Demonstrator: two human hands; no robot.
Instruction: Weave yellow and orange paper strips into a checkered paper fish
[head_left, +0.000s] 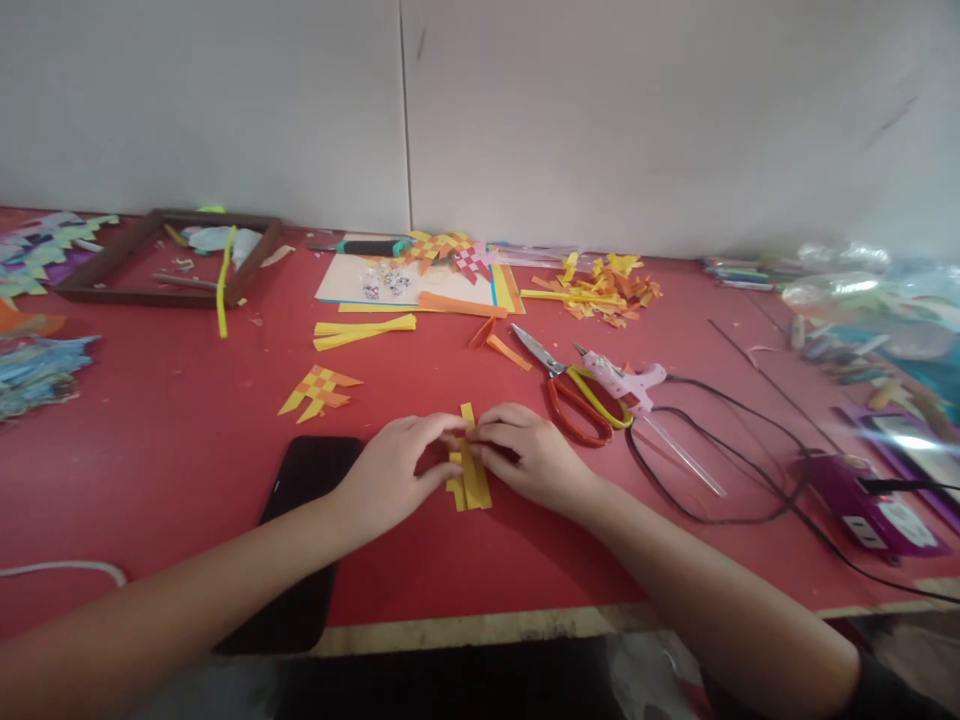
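Observation:
Between my two hands, near the front of the red table, are yellow paper strips (pixel 474 485) laid side by side and partly crossed. My left hand (pixel 397 462) pinches their left side with thumb and fingers. From the right, my right hand (pixel 529 450) grips the strips with bent fingers, its fingertips close to those of the left. The fingers cover the upper middle of the strips. A woven yellow and orange paper fish (pixel 319 392) lies beyond my left hand. Scissors (pixel 566 390) with red and yellow handles lie beyond my right hand.
A pink glue gun (pixel 622 380) with a black cord lies right of the scissors. The cord runs towards a purple power strip (pixel 870 505). A black phone (pixel 300 560) lies under my left forearm. Yellow strips (pixel 364 330), paper scraps (pixel 607 288) and a brown frame (pixel 142 298) lie farther back.

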